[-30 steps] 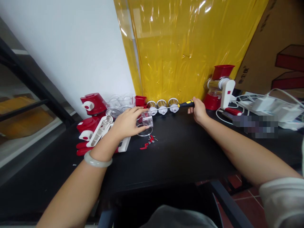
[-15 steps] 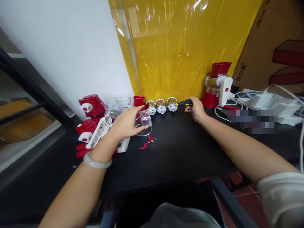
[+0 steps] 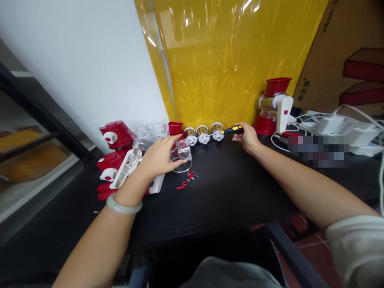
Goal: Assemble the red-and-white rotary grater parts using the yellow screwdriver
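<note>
My left hand (image 3: pixel 158 159) is closed around a clear plastic part (image 3: pixel 183 153) that stands on the black table (image 3: pixel 228 196), thumb and fingers gripping its sides. My right hand (image 3: pixel 247 137) is wrapped round the black and yellow handle of a screwdriver (image 3: pixel 231 130). Its thin shaft points left, toward the clear part, passing in front of three gold and white drum cutters (image 3: pixel 204 134). Small screws and red bits (image 3: pixel 187 179) lie just in front of the clear part.
Red and white grater bodies (image 3: pixel 117 160) and clear cups (image 3: pixel 153 130) lie at the left. An assembled red and white grater (image 3: pixel 274 106) stands at the back right, beside white chargers and cables (image 3: pixel 339 130). A yellow plastic sheet (image 3: pixel 228 60) and a cardboard box (image 3: pixel 354 60) rise behind.
Both hands hold the same grips. The right hand with the screwdriver has shifted only slightly; the view has moved a little.
</note>
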{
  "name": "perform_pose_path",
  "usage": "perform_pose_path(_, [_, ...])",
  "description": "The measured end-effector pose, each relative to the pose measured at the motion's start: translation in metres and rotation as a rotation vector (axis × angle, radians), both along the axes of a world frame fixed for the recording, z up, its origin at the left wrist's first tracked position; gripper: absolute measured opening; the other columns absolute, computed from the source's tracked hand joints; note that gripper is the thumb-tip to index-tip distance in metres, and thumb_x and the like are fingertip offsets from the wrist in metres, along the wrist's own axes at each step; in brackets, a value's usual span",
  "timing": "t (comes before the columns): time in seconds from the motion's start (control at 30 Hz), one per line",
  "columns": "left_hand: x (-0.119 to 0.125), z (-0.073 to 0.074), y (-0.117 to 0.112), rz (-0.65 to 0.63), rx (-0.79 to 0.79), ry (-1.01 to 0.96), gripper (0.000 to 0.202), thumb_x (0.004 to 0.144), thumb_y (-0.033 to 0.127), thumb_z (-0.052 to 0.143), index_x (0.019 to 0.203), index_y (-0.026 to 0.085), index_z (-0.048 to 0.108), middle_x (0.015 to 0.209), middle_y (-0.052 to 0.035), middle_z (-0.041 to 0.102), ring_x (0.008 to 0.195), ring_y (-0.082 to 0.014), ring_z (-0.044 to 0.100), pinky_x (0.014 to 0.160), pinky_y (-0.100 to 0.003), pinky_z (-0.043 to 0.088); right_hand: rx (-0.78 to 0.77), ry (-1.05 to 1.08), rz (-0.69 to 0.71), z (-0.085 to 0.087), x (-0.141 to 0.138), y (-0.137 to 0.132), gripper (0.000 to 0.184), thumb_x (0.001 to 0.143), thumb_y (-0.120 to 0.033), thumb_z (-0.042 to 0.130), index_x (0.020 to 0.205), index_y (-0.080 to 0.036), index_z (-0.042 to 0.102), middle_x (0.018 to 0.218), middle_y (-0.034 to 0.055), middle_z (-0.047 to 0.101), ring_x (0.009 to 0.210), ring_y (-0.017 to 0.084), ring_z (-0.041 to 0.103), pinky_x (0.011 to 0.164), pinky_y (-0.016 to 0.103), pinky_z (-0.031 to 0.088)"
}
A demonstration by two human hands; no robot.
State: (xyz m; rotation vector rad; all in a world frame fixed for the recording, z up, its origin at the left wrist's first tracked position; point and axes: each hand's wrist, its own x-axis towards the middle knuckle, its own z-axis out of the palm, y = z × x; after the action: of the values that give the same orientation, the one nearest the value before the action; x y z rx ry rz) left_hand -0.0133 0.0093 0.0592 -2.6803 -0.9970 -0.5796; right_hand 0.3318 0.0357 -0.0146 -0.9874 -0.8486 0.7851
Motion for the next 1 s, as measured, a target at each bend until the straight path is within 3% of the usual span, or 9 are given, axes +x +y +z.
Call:
perform_pose_path(0.17, [0.0003,0.0007,-0.0003,-0.004,0.000,0.007,0.079,0.078,0.059,0.061,0.142,0.019,0.039,0.136,-0.0146,0.053,0.121,-0.0354,0.051,0.099,-0.049,0.043,0.021,-0.060,-0.043,-0.0027,0.0001,0.0021,0.038,0.083,-0.059,0.052,0.077,-0.021,0.053,0.038,-0.0083,0.039,0.029,0.011,0.044,0.035,0.022,0.036])
perform_pose_path(0.3, [0.0006,0.0010,-0.0001,-0.004,0.000,0.003,0.079,0.078,0.060,0.060,0.142,0.019,0.039,0.137,-0.0144,0.053,0.121,-0.0354,0.051,0.099,-0.049,0.044,-0.067,0.030,0.017,0.0016,-0.0004,-0.0008,0.037,0.090,-0.051,0.038,0.083,-0.019,0.056,0.049,-0.0012,0.056,0.038,0.013,0.056,0.037,0.021,0.040])
perform_pose_path(0.4, [0.0005,0.0008,0.0000,-0.003,0.002,0.005,0.080,0.077,0.060,0.061,0.142,0.019,0.039,0.136,-0.0145,0.053,0.121,-0.0355,0.051,0.098,-0.049,0.044,-0.073,0.050,0.042,0.0028,-0.0005,-0.0017,0.029,0.088,-0.043,0.042,0.088,-0.018,0.058,0.056,0.0011,0.062,0.043,0.013,0.060,0.040,0.019,0.042])
perform_pose_path(0.5, [0.0005,0.0011,-0.0007,-0.003,0.004,0.008,0.079,0.078,0.060,0.060,0.142,0.020,0.039,0.137,-0.0141,0.053,0.121,-0.0354,0.051,0.098,-0.049,0.044,-0.080,0.019,0.025,-0.0006,0.0002,0.0009,0.026,0.086,-0.042,0.050,0.089,-0.018,0.058,0.050,-0.0016,0.057,0.038,0.012,0.055,0.037,0.020,0.041])
perform_pose_path(0.67, [0.0010,0.0021,-0.0017,-0.004,0.003,0.008,0.078,0.078,0.060,0.060,0.142,0.020,0.039,0.137,-0.0138,0.053,0.121,-0.0357,0.051,0.098,-0.049,0.044,-0.060,-0.024,-0.021,-0.0036,-0.0004,0.0037,0.036,0.085,-0.056,0.053,0.083,-0.020,0.055,0.042,-0.0070,0.044,0.030,0.010,0.046,0.034,0.021,0.039])
perform_pose_path(0.83, [0.0006,0.0018,-0.0011,-0.008,0.008,0.012,0.080,0.078,0.061,0.060,0.142,0.019,0.038,0.137,-0.0144,0.052,0.121,-0.0352,0.051,0.099,-0.049,0.044,-0.096,0.109,0.065,0.0043,-0.0038,-0.0021,0.028,0.091,-0.041,0.039,0.088,-0.019,0.056,0.058,-0.0003,0.062,0.043,0.012,0.060,0.040,0.020,0.043])
perform_pose_path(1.0, [-0.0001,0.0015,-0.0015,-0.006,0.011,0.012,0.079,0.078,0.062,0.059,0.142,0.019,0.038,0.136,-0.0143,0.053,0.121,-0.0352,0.051,0.099,-0.049,0.044,-0.078,0.059,0.081,0.0014,-0.0041,-0.0025,0.019,0.089,-0.039,0.049,0.089,-0.021,0.055,0.047,-0.0054,0.053,0.037,0.011,0.053,0.040,0.020,0.042])
